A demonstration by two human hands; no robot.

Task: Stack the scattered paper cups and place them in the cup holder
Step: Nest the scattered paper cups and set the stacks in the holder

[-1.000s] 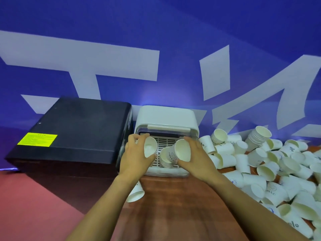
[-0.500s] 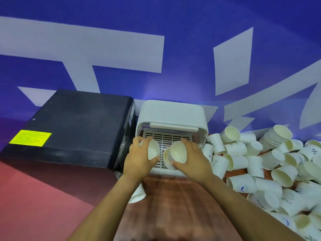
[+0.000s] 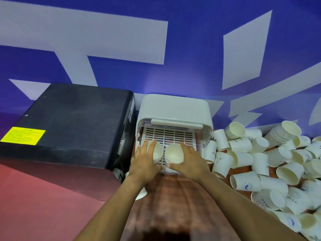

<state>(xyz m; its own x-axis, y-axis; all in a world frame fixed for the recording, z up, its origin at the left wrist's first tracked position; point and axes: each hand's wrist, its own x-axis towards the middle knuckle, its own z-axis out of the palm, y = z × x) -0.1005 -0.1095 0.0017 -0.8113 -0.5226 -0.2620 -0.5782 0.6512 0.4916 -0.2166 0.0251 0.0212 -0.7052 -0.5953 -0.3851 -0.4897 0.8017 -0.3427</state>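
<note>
Hands gripping cup stacks (image 3: 174,155), cup holder (image 3: 173,110) grille beneath

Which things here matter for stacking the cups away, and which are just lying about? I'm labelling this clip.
Part of the job:
- left hand gripping a cup stack
- right hand gripping a second cup stack
- white cup holder with slatted tray
- scattered paper cups
- tall nested stack

Just lying about:
- black box with yellow label
- blue wall
</note>
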